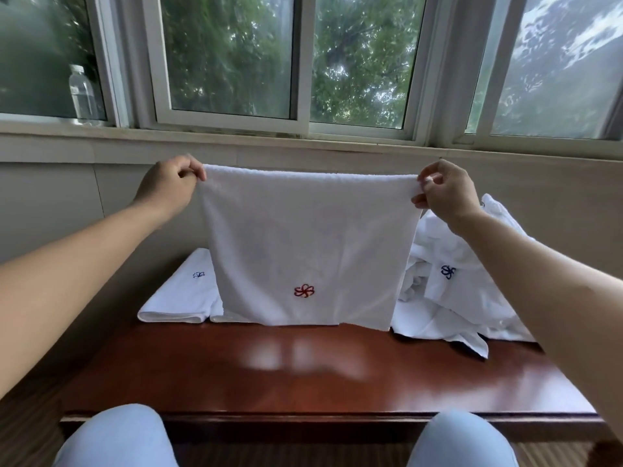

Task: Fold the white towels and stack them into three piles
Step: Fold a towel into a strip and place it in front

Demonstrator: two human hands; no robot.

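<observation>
Towel (308,244) with a red flower stitched near the bottom is hanging in front of me, held up by its top edge over the worktop (303,372). It looks doubled over, with the folded edge running straight between my hands and the bottom hem right down near the wood; can't tell if it actually touches. My left hand (172,185) pinches the top left corner between thumb and fingers, and my right hand (445,192) pinches the top right corner the same way, so both are gripping cloth with the towel stretched flat between them.

Behind it on the left there's a folded towel (182,294) lying flat on the worktop, with a small blue flower on top. Right beside that one, the edge of a second folded towel (219,315) pokes out from behind the one I'm holding, mostly hidden. Over on the right is the messy heap of unfolded towels (455,291), one showing a blue flower, with a corner trailing toward the front of the worktop.

The wood is dark reddish and shiny, with window light reflecting off it. My knees (114,436) in light blue trousers show at the bottom. Further back there's a windowsill (236,138) under sliding windows with trees outside, and a clear plastic bottle (82,94) stands on the sill at the far left.
</observation>
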